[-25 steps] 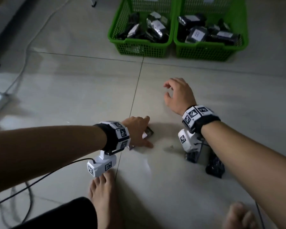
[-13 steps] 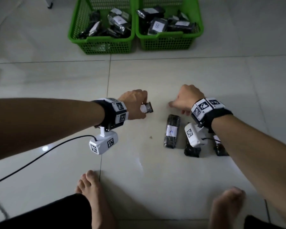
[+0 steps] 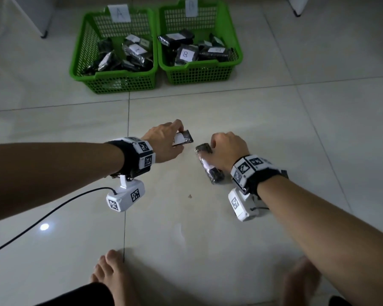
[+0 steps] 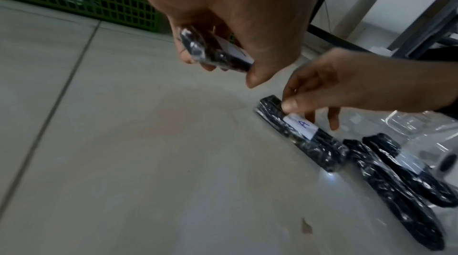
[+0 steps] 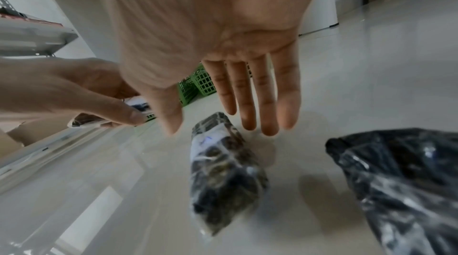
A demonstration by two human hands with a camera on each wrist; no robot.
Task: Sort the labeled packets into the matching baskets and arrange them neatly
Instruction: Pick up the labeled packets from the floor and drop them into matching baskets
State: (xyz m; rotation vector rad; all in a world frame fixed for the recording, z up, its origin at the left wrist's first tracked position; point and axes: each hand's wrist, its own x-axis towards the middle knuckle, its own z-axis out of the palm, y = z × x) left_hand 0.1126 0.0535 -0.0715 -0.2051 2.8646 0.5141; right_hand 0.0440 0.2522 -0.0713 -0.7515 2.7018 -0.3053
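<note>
Baskets A (image 3: 114, 69) and B (image 3: 200, 71) sit side by side, well beyond both hands. Left hand (image 3: 164, 143) has its grip clamped on a labelled packet (image 3: 182, 139), off the floor. Right hand (image 3: 227, 151), fingers straight, spans the A-labelled packet (image 4: 301, 135) lying on the floor.

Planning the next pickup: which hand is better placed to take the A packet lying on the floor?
Right. The right hand is already over the A packet, fingers at its top end, holding nothing. The left hand already grips another packet.
</note>
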